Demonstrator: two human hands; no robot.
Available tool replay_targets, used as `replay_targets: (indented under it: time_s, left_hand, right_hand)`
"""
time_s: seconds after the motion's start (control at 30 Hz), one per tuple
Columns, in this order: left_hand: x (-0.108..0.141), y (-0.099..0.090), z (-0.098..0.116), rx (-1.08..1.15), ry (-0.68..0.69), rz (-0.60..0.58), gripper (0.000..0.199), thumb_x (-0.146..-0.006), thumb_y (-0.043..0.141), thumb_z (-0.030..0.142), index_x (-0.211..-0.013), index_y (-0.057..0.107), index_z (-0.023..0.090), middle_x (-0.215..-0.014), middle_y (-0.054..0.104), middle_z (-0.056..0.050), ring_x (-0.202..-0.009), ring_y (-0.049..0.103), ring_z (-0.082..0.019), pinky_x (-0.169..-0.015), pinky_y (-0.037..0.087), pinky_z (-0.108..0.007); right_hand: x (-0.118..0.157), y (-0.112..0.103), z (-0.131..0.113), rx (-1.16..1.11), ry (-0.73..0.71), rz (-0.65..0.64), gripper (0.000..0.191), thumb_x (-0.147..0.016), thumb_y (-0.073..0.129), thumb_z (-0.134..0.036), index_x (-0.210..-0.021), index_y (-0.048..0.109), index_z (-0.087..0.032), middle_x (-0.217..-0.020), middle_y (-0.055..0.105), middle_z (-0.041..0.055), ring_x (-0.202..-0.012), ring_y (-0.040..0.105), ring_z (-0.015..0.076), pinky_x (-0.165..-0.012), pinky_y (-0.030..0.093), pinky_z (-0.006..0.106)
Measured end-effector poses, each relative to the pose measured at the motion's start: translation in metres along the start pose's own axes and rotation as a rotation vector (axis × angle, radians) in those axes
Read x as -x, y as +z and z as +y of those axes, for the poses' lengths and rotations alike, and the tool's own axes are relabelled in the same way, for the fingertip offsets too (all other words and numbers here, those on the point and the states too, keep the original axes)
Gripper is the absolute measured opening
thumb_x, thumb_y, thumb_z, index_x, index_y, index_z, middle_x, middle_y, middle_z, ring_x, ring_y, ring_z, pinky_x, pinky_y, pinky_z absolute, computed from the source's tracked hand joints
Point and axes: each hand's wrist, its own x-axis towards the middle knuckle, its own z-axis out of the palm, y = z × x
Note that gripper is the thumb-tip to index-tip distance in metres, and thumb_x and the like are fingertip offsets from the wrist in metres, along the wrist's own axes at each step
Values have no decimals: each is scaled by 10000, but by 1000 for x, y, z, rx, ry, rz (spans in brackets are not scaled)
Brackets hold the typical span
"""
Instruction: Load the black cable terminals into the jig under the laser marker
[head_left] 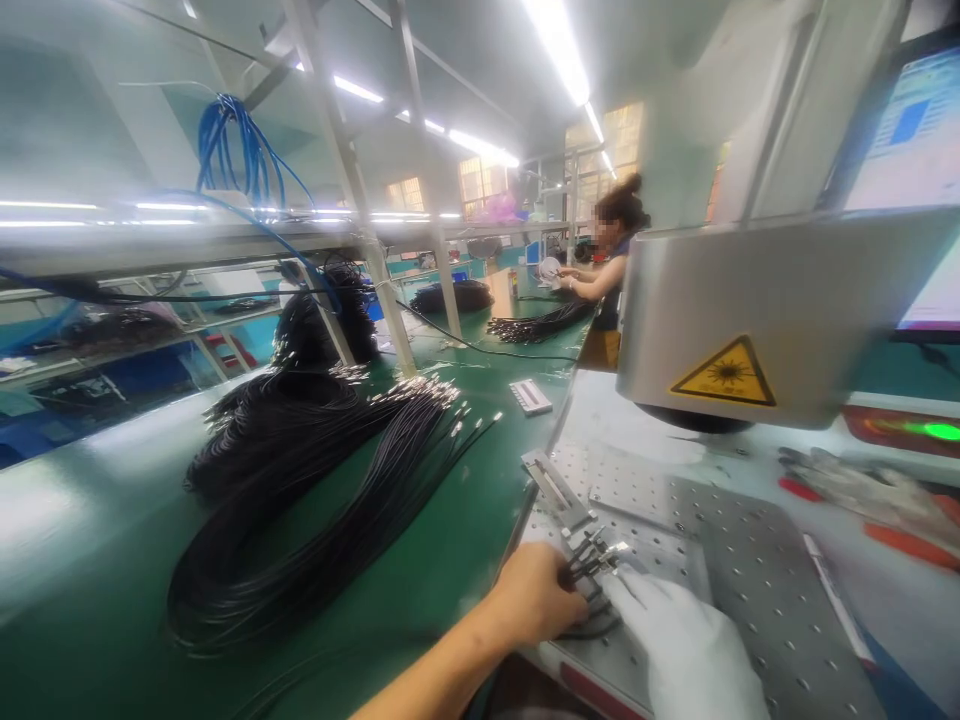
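Bare and curled, my left hand (536,595) grips a few thin black cables near their silvery metal connectors (592,550). White cloth covers my right hand (679,635), whose fingers press together at those same connectors; its fingertips are partly hidden. Both hands are over a slotted metal fixture (555,485) that lies tilted across the edge of a perforated metal plate (757,580). Above the plate hangs a grey machine head (697,320) with a yellow warning triangle. To the left, a large looped bundle of black cables (300,540) with metal ends rests on the green tabletop (450,530).
A small metal block (531,397) lies by the table's edge. At right are gloves (862,490), a white pen-like stick (836,595) and a monitor (926,190). Metal posts (360,200) rise behind the cables. A co-worker (611,250) works farther back beside more cable bundles (540,322).
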Motion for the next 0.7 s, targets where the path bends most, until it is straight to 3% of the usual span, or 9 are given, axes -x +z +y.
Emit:
replay_targets:
  time_s: [0.17, 0.37, 0.57, 0.7]
  left_hand:
    - [-3, -4, -12, 193, 85, 12, 110, -620, 637, 241, -617, 549, 176, -557, 445, 69, -563, 386, -85, -527, 282, -236]
    - [-12, 8, -20, 522, 58, 61, 123, -698, 614, 255, -707, 521, 175, -593, 498, 50, -570, 450, -96, -554, 334, -231]
    - [-23, 15, -17, 329, -30, 194, 175, -601, 649, 182, -632, 478, 198, -547, 468, 61, -563, 456, -112, -529, 306, -245]
    - [-19, 13, -7, 112, -9, 235, 149, -621, 616, 212, -580, 474, 193, -558, 459, 48, -602, 448, -116, -561, 297, -256]
  right_hand:
    - [-8, 7, -1, 19, 24, -176, 614, -696, 508, -1, -1202, 662, -314, -1225, 631, -34, -1008, 626, 209, -669, 566, 273]
    - [-9, 23, -4, -17, 88, -133, 576, -704, 551, -55, -1192, 653, -343, -1211, 638, -26, -1007, 618, 221, -667, 549, 282]
    - [-12, 28, -4, 6, 82, -197, 601, -696, 574, -31, -1190, 644, -365, -1204, 642, -24, -992, 629, 237, -654, 558, 299]
    - [-13, 28, -4, 22, 90, -184, 589, -724, 518, 7, -1161, 660, -361, -1199, 645, -25, -1007, 631, 221, -662, 558, 287]
